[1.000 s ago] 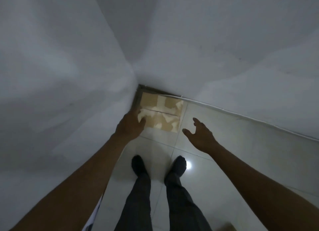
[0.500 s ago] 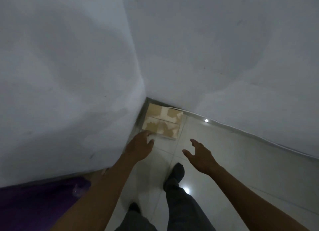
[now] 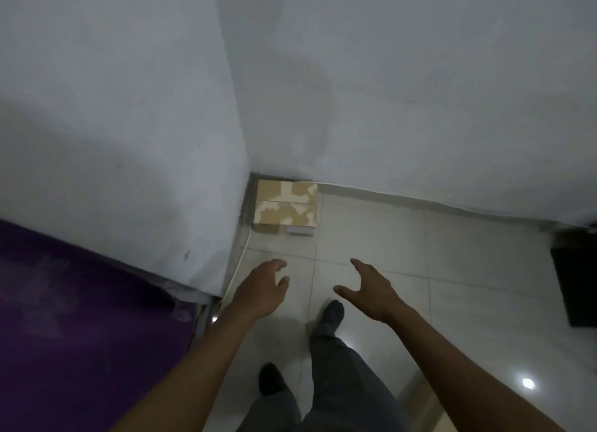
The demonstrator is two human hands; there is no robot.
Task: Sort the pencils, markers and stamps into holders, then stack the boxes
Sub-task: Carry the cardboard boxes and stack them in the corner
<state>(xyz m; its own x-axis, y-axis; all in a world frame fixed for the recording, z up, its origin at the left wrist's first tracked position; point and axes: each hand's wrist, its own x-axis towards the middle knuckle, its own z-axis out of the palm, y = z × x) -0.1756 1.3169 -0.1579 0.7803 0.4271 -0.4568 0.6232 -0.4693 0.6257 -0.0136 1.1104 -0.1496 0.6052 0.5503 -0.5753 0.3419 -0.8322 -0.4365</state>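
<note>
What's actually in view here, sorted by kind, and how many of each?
Cardboard boxes in the corner: 1 visible for certain; a stack cannot be told
Hands: 2, left and right, both empty
Feet: 2, and
Purple cloth: 1
Total: 6

This looks like a plain room in a home, most likely a bedroom corner. Bare white walls (image 3: 403,86) meet at a corner above a glossy floor of pale tiles (image 3: 452,270) that mirrors ceiling lights. A purple cover (image 3: 80,318), like bedding, spreads out at the left. A taped cardboard box (image 3: 285,207) sits on the floor, pushed into the corner, and a thin white cable (image 3: 240,260) runs along the skirting.
</note>
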